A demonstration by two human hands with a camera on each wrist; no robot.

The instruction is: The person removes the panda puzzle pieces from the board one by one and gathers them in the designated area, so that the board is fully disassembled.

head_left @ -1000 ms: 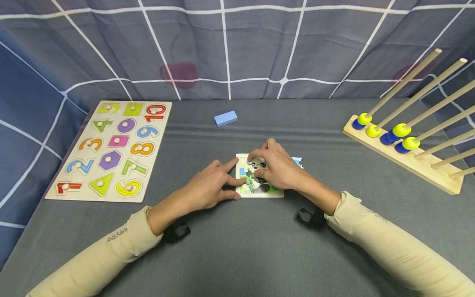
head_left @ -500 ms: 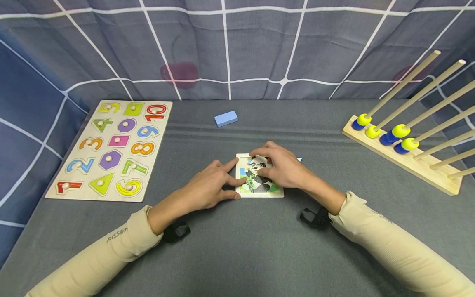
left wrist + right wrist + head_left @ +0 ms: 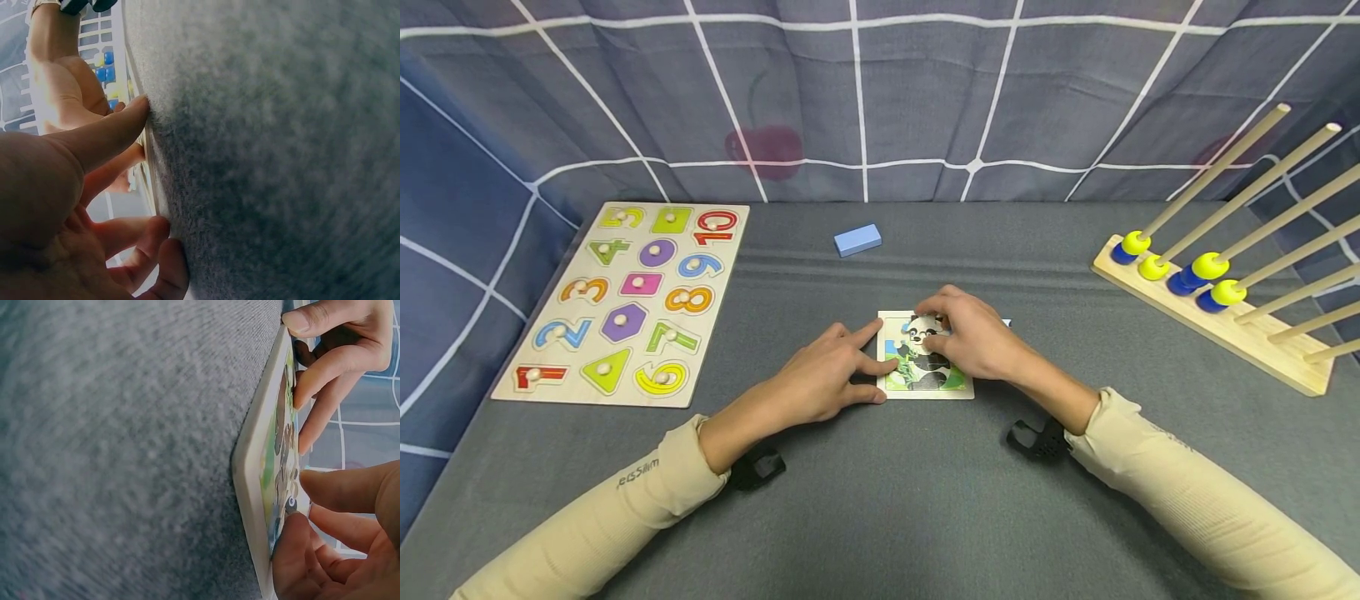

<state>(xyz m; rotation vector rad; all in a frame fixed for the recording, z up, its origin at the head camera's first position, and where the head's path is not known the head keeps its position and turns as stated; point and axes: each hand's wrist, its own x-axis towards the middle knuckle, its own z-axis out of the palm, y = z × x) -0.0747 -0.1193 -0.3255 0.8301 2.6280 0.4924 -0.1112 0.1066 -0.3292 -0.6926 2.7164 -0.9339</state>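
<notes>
A small panda jigsaw puzzle [image 3: 917, 383] in a pale wooden frame lies at the middle of the grey table in the head view. My left hand [image 3: 823, 375] rests at its left side, index fingertip at the upper left corner, another finger reaching onto the picture, the thumb near the lower corner. Over the upper right part is my right hand [image 3: 973, 333], its thumb and fingers bent, tips at the panda's head. In the right wrist view these fingertips [image 3: 292, 534] meet the picture; I cannot tell whether they pinch a piece. A blue-and-white bit [image 3: 1007, 322] peeks out beyond this hand.
A number and shape peg board [image 3: 647, 333] lies at the left. Behind the puzzle sits a blue block [image 3: 857, 240]. At the right stands a wooden bead rack [image 3: 1285, 350] with tall rods and yellow and blue beads. A checked curtain [image 3: 917, 92] hangs along the back.
My right hand has shifted slightly right, and its index finger has drawn back to the right, showing more of the panda's head. The left hand stays in place.
</notes>
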